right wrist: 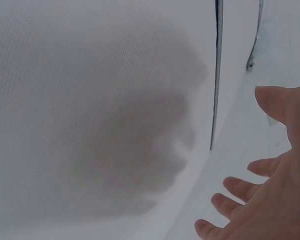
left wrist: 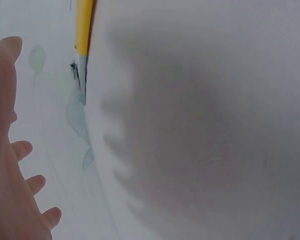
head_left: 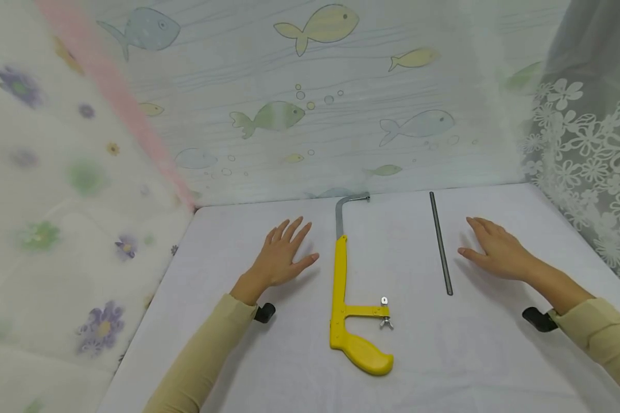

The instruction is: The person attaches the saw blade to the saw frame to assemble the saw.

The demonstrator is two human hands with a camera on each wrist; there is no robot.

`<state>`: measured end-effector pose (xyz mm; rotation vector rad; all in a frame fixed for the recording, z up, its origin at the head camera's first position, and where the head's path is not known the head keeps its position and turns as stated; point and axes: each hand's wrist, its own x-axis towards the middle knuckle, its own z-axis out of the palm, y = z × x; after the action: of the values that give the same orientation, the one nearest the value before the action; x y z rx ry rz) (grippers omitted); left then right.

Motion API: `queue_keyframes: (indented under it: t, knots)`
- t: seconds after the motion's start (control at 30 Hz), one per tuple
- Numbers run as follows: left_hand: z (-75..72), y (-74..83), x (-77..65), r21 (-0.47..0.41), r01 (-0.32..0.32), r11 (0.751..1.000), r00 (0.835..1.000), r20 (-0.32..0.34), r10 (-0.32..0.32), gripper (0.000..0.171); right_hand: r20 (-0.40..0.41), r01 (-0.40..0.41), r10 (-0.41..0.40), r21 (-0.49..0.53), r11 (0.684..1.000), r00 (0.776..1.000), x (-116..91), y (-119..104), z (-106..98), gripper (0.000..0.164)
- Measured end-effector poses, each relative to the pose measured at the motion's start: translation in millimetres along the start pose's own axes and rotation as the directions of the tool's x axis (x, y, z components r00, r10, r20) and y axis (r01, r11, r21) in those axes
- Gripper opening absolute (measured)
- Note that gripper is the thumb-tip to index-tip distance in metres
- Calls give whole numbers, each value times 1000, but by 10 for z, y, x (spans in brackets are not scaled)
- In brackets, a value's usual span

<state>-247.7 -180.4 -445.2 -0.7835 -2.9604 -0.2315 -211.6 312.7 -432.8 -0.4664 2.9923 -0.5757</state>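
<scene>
A yellow hacksaw frame (head_left: 339,275) with a grey metal front arm lies on the white table, its handle toward me. No blade spans it; a wing nut (head_left: 386,323) sits on its yellow side arm. To its right lies a slim dark grey hacksaw blade (head_left: 441,244), also seen in the right wrist view as a thin strip (right wrist: 217,75). My left hand (head_left: 281,255) hovers left of the frame with fingers spread, holding nothing. Over the table right of the blade, my right hand (head_left: 501,249) is held with extended fingers, touching neither tool.
White cloth covers the table (head_left: 268,367). Behind it hangs a curtain with fish prints (head_left: 330,86). A flowered sheet (head_left: 57,201) borders the left side, and grey lace fabric (head_left: 594,143) the right. Each wrist carries a small black camera (head_left: 265,313).
</scene>
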Motion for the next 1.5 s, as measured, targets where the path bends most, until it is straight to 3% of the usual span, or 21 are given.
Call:
queue_keyframes:
  t: [0.27,0.6,1.03,1.5]
  knots:
    - [28,16,-25,-52,-9,999,1000,-13,8,80,41,-37,34,89,995,999,12,-40,-5,85]
    - [66,51,-54,-85,-23,996,1000,0,23,81,65,-71,64,114,991,996,15,-48,63,84]
    - [63,118,-68,-160,-57,985,998,-40,51,80,30,-51,47,144,988,998,34,-146,83,70]
    - [42,283,-84,-252,-87,964,996,-6,89,76,68,-148,137,202,968,988,21,-222,73,56]
